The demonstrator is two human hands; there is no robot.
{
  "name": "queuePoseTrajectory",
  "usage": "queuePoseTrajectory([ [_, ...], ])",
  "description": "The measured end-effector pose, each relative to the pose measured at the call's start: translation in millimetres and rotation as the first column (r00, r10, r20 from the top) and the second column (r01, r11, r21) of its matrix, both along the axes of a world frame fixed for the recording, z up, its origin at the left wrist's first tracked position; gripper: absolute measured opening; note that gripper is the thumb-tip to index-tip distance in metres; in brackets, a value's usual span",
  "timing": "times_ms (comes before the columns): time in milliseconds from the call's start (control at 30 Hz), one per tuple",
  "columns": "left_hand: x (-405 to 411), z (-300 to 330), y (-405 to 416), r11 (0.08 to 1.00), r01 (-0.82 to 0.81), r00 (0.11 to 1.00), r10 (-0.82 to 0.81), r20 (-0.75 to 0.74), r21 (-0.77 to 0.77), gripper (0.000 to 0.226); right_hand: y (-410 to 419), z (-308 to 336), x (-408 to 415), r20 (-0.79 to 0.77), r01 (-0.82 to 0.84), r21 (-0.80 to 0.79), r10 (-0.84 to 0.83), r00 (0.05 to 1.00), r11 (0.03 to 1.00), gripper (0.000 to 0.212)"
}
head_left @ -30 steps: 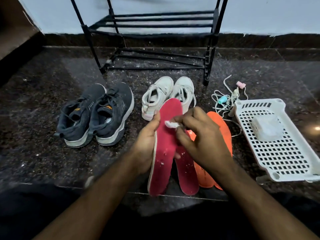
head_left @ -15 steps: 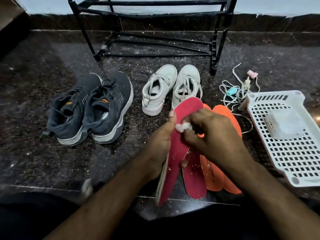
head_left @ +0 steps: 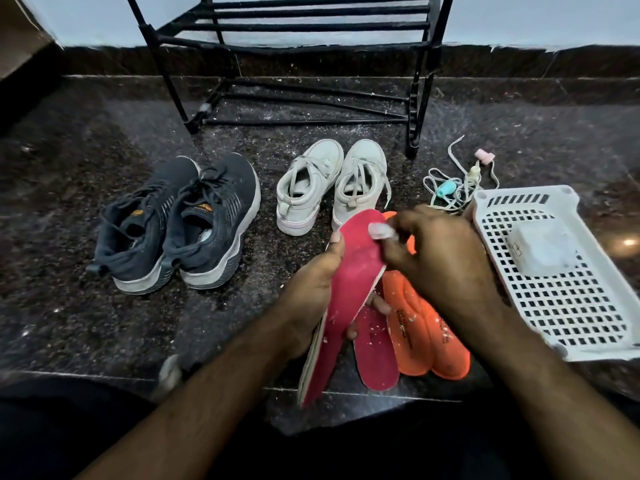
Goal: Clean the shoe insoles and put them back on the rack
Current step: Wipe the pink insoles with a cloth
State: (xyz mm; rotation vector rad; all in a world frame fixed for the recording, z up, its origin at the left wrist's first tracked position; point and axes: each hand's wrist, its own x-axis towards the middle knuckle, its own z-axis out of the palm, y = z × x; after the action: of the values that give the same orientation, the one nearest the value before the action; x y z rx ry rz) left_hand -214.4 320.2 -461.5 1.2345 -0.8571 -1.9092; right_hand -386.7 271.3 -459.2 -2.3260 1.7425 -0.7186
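My left hand [head_left: 311,292] grips a pink-red insole [head_left: 349,289] by its edge and holds it tilted above the floor. My right hand [head_left: 440,258] pinches a small white wad [head_left: 380,231] against the insole's toe end. A second pink-red insole [head_left: 375,351] lies flat on the dark stone floor beneath. Two orange insoles [head_left: 426,330] lie beside it, partly hidden by my right forearm. The black metal shoe rack [head_left: 298,26] stands against the wall at the back with bare shelves.
A pair of dark grey sneakers [head_left: 180,220] sits to the left and a pair of white sneakers [head_left: 332,188] in the middle. A white perforated plastic tray [head_left: 568,306] holding a pale block [head_left: 543,247] lies right, with tangled laces and clips [head_left: 457,188] behind it.
My right hand has slid the white wad up the insole toward its toe tip. The camera view has shifted, so the rack and shoes sit lower in frame.
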Motion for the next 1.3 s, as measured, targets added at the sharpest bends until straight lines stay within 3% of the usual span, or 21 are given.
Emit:
queuePoseTrajectory([
  [133, -1.0, -3.8, -2.1, 0.996, -0.067, 0.998, 0.068, -0.008, 0.063, 0.064, 32.1, -7.6, 27.2, 0.069, -0.261, 0.170, 0.253, 0.965, 0.950, 0.020],
  [233, -1.4, -4.4, -2.9, 0.999, -0.027, 1.000, 0.027, 0.011, 0.020, 0.067, 13.4, -7.4, 14.4, 0.011, -0.087, 0.066, 0.086, 0.996, 0.994, 0.025],
  [333, -1.2, -3.9, -3.7, 1.000, 0.018, 0.998, -0.018, 0.057, 0.000, 0.071, -4.7, -1.9, -1.4, 0.020, 0.084, -0.015, -0.084, 0.996, 0.996, 0.017],
  [400, -1.8, -5.7, -4.8, 1.000, 0.029, 0.999, -0.028, 0.044, -0.005, 0.071, 1.6, -0.5, 3.9, 0.091, 0.048, -0.010, -0.047, 0.995, 0.999, 0.011],
  [533, -0.5, -12.5, -5.9, 0.997, -0.028, 1.000, 0.028, -0.010, 0.070, 0.068, 25.8, -3.5, 24.4, 0.250, -0.238, 0.159, 0.194, 0.949, 0.958, 0.010],
  [600, -0.9, -12.0, -5.2, 0.998, 0.006, 1.000, -0.005, -0.009, 0.066, 0.071, 18.2, -7.3, 19.9, 0.191, -0.202, 0.181, 0.167, 0.967, 0.963, 0.010],
  [733, 0.3, -9.0, -5.5, 0.999, 0.044, 0.999, -0.044, -0.001, 0.019, 0.069, 0.1, -0.1, 2.3, 0.128, 0.021, 0.046, -0.027, 0.991, 0.999, 0.012],
  [900, -0.7, -11.6, -5.0, 0.997, -0.005, 0.996, 0.011, -0.088, 0.071, 0.063, 22.2, 0.7, 22.2, 0.284, -0.243, 0.172, 0.188, 0.940, 0.955, 0.014],
  [1000, -0.5, -10.8, -4.6, 0.998, 0.050, 0.998, -0.048, -0.043, 0.038, 0.068, 9.8, -3.4, 15.2, 0.100, -0.086, 0.057, 0.080, 0.992, 0.995, 0.013],
  [1067, 0.7, -6.9, -3.4, 0.999, 0.043, 0.999, -0.043, -0.020, 0.028, 0.067, -0.1, 0.4, 3.7, 0.080, 0.013, -0.010, -0.012, 0.997, 1.000, 0.011],
  [1200, -0.6, -7.7, -4.2, 0.999, 0.009, 0.998, -0.007, -0.062, 0.037, 0.066, 11.3, 5.9, 7.2, 0.324, -0.180, 0.156, 0.121, 0.938, 0.971, 0.013],
  [1300, -1.3, -11.0, -5.2, 0.999, -0.004, 1.000, 0.005, -0.024, 0.047, 0.067, 15.4, -3.2, 14.0, 0.200, -0.194, 0.185, 0.156, 0.967, 0.963, 0.015],
])
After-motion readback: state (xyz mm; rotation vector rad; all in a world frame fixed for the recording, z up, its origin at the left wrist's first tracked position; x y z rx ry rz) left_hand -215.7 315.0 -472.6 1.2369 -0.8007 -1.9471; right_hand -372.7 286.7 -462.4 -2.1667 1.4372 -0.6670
